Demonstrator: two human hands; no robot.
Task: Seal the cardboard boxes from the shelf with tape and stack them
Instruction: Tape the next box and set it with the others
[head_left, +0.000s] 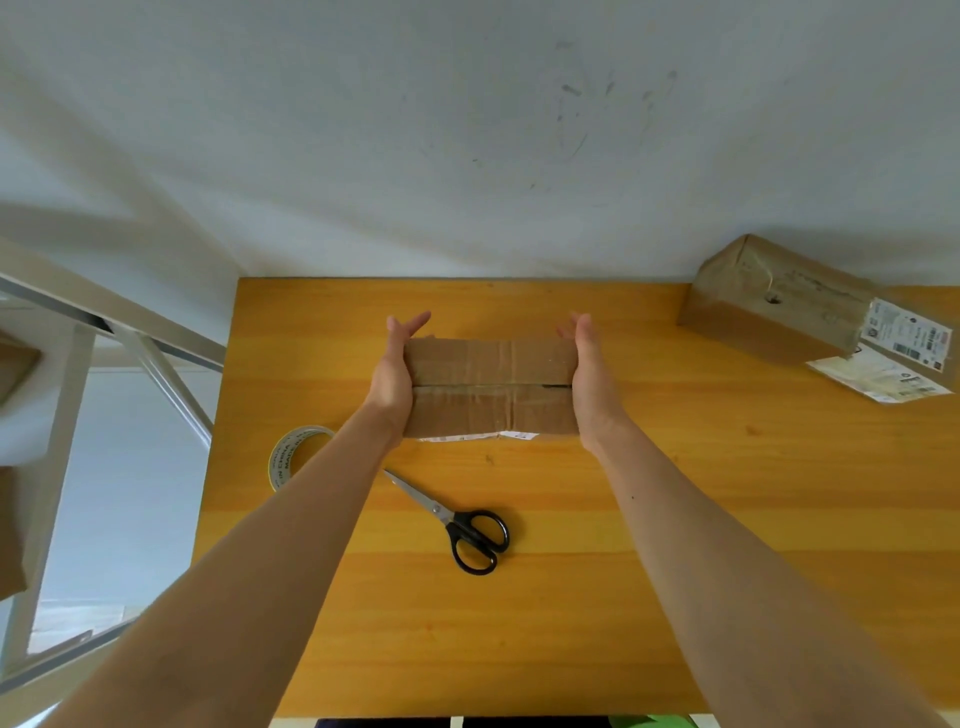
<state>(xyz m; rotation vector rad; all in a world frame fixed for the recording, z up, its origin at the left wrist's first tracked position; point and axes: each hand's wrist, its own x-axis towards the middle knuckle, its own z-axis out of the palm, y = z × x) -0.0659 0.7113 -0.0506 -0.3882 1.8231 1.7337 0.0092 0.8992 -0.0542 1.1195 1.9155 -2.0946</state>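
Note:
A small brown cardboard box (491, 387) lies on the wooden table (519, 623), its top flaps meeting in a centre seam. My left hand (394, 374) presses flat against the box's left end, fingers straight and pointing away from me. On the opposite end my right hand (589, 384) presses with straight fingers. A roll of clear tape (291, 457) stands to the left, partly behind my left forearm. Black-handled scissors (457, 525) lie nearer me, in front of the box.
A bigger taped cardboard box (779, 301) with shipping labels sits at the table's far right corner. A white metal shelf frame (130, 343) holding brown boxes (10, 530) stands to the left. A pale wall rises behind the table.

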